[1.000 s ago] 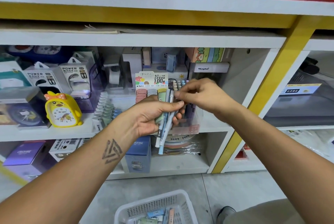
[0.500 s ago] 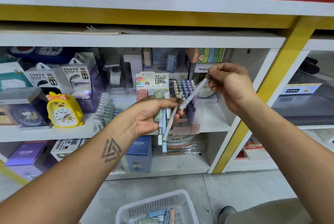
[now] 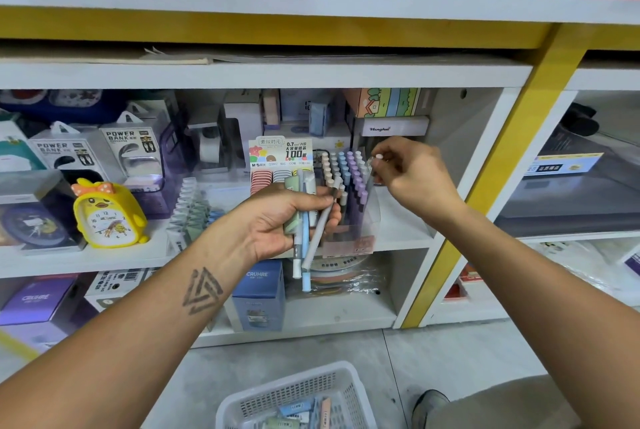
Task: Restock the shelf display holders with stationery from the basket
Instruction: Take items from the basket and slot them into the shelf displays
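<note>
1. Fingers of my left hand are curled around a small bundle of pens, which stand nearly upright in front of the shelf.
2. My right hand pinches one pen by its top, between thumb and fingertips, just at the right side of the clear display holder.
3. I see the holder on the middle shelf, with rows of beige, blue and purple pens in it.
4. Left of it on the same shelf stand a card of pencil leads, power bank boxes and a yellow duck clock.
5. On the grey floor below stands the white basket, with more stationery inside; its lower part is cut off by the frame.
6. Most of the pinched pen is hidden behind my fingers, so I cannot tell if its tip is already in the holder.
</note>
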Tool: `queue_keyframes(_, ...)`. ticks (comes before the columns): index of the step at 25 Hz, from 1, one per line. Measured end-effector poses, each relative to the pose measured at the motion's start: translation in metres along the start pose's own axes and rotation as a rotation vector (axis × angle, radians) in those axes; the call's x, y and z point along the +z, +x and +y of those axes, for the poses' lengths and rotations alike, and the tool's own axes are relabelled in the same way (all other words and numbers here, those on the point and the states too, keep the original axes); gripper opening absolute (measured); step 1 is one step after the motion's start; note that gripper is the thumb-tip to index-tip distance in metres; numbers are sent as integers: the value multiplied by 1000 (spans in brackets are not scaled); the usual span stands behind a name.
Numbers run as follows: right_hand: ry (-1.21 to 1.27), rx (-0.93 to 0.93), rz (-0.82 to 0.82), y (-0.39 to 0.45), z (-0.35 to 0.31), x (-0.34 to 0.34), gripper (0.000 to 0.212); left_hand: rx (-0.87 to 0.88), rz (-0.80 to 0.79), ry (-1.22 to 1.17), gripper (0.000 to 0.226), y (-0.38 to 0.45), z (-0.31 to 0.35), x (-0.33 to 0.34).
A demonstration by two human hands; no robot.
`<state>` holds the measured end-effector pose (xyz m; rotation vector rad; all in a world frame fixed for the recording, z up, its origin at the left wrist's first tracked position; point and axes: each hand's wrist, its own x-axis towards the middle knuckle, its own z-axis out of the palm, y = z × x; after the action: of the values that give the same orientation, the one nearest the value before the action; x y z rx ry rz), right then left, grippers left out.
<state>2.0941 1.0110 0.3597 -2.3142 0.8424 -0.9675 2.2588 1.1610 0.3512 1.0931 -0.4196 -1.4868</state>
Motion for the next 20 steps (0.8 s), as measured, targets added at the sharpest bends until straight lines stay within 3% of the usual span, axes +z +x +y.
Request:
queue_keyframes(3,-90,-43,-66,-3,3,3,9,-6,0,3,28,0,0,1)
queue_keyframes(7,-180,-99,-128,-7,5,4,6,-4,5,10,33,-2,0,1)
queue_keyframes(12,-175,8,-223,-10,6,8,9,2,13,9,35,-6,0,5)
queue_keyframes(15,-320,-71,-161,-7,0,4,12,8,6,15,37,-7,1,6)
queue_keyframes(17,-182,-71,-89,-3,-13,0,18,13,-2,24,42,-8,2,6)
queue_keyframes(20,231,141,-227,-4,-32,2,18,33,-23,29,28,-9,2,7)
